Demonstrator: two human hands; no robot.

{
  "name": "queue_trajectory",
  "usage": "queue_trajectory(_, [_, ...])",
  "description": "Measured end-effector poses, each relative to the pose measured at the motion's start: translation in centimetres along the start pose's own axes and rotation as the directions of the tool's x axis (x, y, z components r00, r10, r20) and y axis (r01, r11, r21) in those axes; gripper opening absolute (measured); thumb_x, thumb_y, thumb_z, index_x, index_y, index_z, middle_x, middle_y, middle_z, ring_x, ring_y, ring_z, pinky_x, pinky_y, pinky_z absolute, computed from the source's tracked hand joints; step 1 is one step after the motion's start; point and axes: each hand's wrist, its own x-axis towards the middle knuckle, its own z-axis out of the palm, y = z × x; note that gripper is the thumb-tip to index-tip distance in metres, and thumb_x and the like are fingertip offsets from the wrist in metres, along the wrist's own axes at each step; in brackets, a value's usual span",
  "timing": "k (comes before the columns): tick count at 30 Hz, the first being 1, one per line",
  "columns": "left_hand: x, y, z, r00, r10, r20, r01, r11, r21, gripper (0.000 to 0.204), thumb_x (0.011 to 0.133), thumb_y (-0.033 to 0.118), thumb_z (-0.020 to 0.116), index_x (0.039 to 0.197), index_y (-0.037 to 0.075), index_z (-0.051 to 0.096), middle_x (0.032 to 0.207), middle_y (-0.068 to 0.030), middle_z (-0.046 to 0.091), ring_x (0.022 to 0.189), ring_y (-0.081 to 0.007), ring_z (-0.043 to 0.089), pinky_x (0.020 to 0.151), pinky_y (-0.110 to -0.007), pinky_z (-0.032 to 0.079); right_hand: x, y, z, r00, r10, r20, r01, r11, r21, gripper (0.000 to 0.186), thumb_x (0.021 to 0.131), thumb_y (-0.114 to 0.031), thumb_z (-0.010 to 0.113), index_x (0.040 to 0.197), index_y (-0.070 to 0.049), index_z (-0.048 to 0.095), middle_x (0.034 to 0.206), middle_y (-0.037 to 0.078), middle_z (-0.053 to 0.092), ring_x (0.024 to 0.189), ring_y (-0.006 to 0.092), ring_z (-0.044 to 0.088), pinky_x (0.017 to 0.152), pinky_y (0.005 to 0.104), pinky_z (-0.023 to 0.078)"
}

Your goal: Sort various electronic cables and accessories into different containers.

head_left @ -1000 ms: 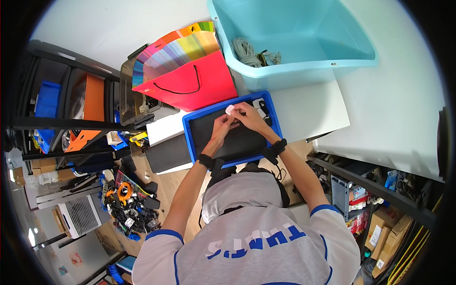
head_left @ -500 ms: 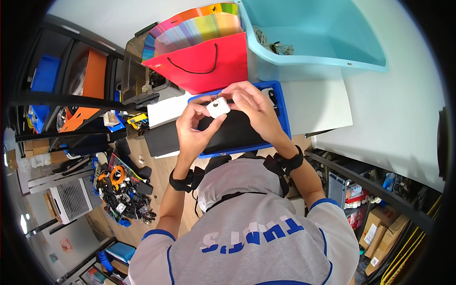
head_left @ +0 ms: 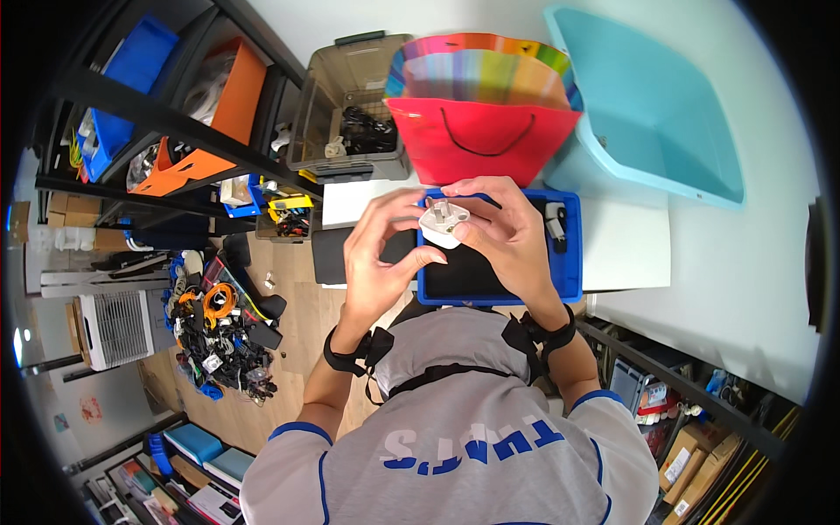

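A white three-pin plug charger (head_left: pixel 441 226) is held up in front of me with its metal pins facing upward. My right hand (head_left: pixel 510 241) grips it from the right, thumb on its near side and fingers curled behind. Close along the charger's left side is my left hand (head_left: pixel 376 249), its fingers and thumb spread apart; its fingertips are at the charger's edge, and whether they touch it I cannot tell. Below both hands sits a blue tray (head_left: pixel 573 262) with a dark inside, partly hidden by them. A small white-and-black item (head_left: pixel 556 226) lies at the tray's right.
Behind the tray stand a red gift bag (head_left: pixel 481 144), a clear grey bin (head_left: pixel 306 140) holding black cables and a large light-blue tub (head_left: pixel 652 144). The white table (head_left: pixel 626 254) extends rightward. Shelves flank me; tangled cables (head_left: pixel 232 337) cover the floor at left.
The charger has turned so its pins now show. Its hold has passed from the left finger and thumb to the right hand, and the left fingers have spread. The whole view has shifted.
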Motion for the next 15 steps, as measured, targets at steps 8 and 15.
queue_trajectory(8, [0.9,-3.7,-8.4,0.999,0.044,-0.023,-0.041,0.994,0.097,0.052,0.077,0.016,0.090,0.121,0.002,0.067,0.127,-0.0153,0.066,0.115,-0.0290,0.067,0.099,-0.039,0.053,5.1,4.1,5.5,0.996,0.024,0.087,-0.022,0.999,-0.025,0.047,0.091,0.005,0.074,0.131,0.001,0.051,0.136,0.016,0.058,0.129,0.0316,0.062,0.101,0.0373,0.058])
queue_trajectory(15, [4.6,-8.0,-14.6,0.976,-0.180,-0.126,0.170,0.982,-0.083,0.046,0.088,0.002,0.081,0.129,-0.003,0.059,0.123,-0.0119,0.068,0.111,-0.0178,0.066,0.099,-0.033,0.052,12.4,6.6,8.7,0.973,-0.217,0.076,0.222,0.972,-0.075,0.030,0.106,-0.006,0.057,0.133,0.004,0.048,0.137,0.018,0.057,0.128,0.0322,0.063,0.106,0.0427,0.054])
